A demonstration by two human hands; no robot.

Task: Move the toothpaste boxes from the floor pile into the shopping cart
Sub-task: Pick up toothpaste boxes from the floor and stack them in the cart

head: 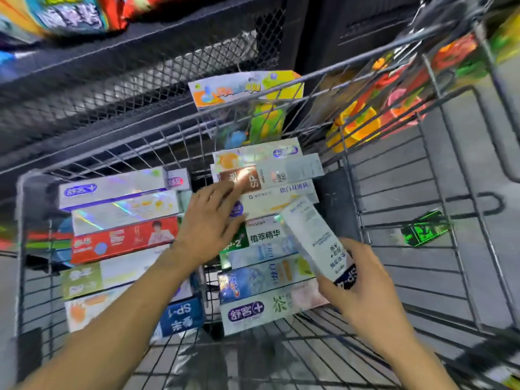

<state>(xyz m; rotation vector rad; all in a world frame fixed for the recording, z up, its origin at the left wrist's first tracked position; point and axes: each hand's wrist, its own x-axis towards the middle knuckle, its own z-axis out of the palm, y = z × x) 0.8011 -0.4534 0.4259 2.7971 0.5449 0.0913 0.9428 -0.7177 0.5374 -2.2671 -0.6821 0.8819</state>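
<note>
Toothpaste box [312,237] in right hand [363,280]

"SP-1" on blue box [183,316], "舒客+" on bottom white box [253,313], "植萃精华" on green-white box [261,236]

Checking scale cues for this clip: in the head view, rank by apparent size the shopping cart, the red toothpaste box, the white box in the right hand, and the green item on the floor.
1. shopping cart
2. red toothpaste box and white box, too alike to rank; the white one is tilted and partly covered by the right hand
3. green item
</note>
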